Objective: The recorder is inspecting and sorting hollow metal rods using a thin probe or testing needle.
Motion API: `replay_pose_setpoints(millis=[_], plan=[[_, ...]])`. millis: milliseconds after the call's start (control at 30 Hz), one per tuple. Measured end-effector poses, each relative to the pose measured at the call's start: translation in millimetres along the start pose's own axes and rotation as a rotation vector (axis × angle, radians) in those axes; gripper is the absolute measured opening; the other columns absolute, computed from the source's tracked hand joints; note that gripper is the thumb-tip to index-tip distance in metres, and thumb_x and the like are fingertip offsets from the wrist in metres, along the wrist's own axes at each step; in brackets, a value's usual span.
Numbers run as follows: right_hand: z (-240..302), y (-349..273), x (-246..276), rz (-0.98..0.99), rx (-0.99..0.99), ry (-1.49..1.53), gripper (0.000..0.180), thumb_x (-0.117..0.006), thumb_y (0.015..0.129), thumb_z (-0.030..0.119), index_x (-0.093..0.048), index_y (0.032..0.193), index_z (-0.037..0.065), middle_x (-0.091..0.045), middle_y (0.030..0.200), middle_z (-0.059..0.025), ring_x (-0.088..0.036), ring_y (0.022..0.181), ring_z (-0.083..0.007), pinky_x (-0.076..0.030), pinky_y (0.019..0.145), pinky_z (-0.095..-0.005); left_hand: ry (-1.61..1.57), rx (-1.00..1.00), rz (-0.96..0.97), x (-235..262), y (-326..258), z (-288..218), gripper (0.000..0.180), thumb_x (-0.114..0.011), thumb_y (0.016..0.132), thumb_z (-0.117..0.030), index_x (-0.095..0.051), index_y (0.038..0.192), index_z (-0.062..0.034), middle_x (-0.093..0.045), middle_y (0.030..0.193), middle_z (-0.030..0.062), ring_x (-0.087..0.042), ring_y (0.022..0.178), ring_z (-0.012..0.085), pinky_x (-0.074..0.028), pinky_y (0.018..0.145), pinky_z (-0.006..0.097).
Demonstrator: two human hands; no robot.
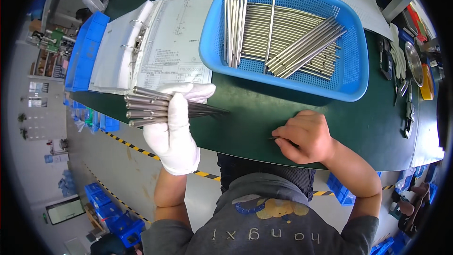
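Observation:
My left hand [175, 130], in a white glove, is wrapped round a bundle of thin metal rods [146, 106]. Their ends stick out to the left of the palm, and the other ends run right over the green tabletop. My bare right hand [306, 137] is closed near the table's front edge. A thin dark tip [272, 138] shows between thumb and forefinger; what it belongs to is hidden in the fist. Beyond both hands stands a blue plastic basket [302, 90] with many more metal rods [278, 33], some in rows, others lying across them or leaning upright on its left side.
An open ring binder with a drawing sheet [181, 33] lies left of the basket, beside blue bins [87, 52]. To the right are a glove [398, 56], a metal dish [414, 63], a yellow tape roll [427, 82] and hand tools [409, 113]. The green table [245, 137] ends close before me.

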State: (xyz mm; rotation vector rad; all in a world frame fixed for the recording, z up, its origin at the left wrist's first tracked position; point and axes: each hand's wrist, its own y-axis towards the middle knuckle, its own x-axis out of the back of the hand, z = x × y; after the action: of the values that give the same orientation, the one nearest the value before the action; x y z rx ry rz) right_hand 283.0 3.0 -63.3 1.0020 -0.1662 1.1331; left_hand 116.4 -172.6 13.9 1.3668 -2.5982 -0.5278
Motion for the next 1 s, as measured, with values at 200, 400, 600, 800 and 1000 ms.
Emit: replay_pose_setpoints(millis=[200,400,600,800,1000], plan=[[0.6,2.2,0.9,-0.01,0.002,-0.001,0.008,-0.071,0.074,0.009,-0.068,0.081,0.007,-0.058,0.063,-0.0033,-0.054,0.048,-0.023,-0.042,0.048,-0.0353,0.039,0.095,-0.056,8.2,6.0,1.5,0.021,-0.049,0.101,-0.002,-0.056,0.118,0.0076,-0.069,0.101,0.0243,-0.071,0.092,0.03,-0.057,0.087,0.04],[1.4,2.0,1.1,0.009,0.005,-0.013,0.008,-0.071,0.074,0.009,-0.068,0.082,0.007,-0.059,0.064,-0.0032,-0.055,0.049,-0.0225,-0.042,0.048,-0.0351,-0.178,0.402,-0.246,25.4,21.0,22.5,0.028,-0.055,0.101,-0.01,-0.052,0.124,0.0056,-0.066,0.11,0.0274,-0.071,0.092,0.033,-0.061,0.078,0.041],[3.5,10.1,-2.2,-0.002,-0.001,-0.073,0.014,-0.071,0.071,0.005,-0.07,0.085,0.004,-0.056,0.059,-0.0038,-0.051,0.046,-0.022,-0.038,0.047,-0.0342,-0.313,0.681,-0.353,21.7,15.5,73.2,0.037,-0.065,0.097,-0.019,-0.053,0.125,0.0014,-0.066,0.116,0.0254,-0.07,0.097,0.0331,-0.059,0.079,0.041],[4.4,28.5,-19.1,0.02,0.02,-0.108,0.016,-0.072,0.073,0.004,-0.069,0.088,0.003,-0.061,0.066,-0.0058,-0.057,0.052,-0.0222,-0.042,0.049,-0.034,-0.308,0.653,-0.372,16.8,10.3,79.0,0.034,-0.063,0.098,-0.018,-0.054,0.124,0.0011,-0.066,0.115,0.0255,-0.071,0.097,0.0321,-0.059,0.077,0.039],[2.7,38.1,-26.4,0.057,0.032,-0.146,0.017,-0.073,0.071,0.004,-0.069,0.088,0.003,-0.062,0.067,-0.0054,-0.058,0.053,-0.0211,-0.044,0.05,-0.0327,-0.346,0.659,-0.357,15.7,8.9,75.2,0.035,-0.062,0.099,-0.019,-0.054,0.127,-0.0003,-0.066,0.117,0.0213,-0.07,0.096,0.0261,-0.059,0.078,0.035]])
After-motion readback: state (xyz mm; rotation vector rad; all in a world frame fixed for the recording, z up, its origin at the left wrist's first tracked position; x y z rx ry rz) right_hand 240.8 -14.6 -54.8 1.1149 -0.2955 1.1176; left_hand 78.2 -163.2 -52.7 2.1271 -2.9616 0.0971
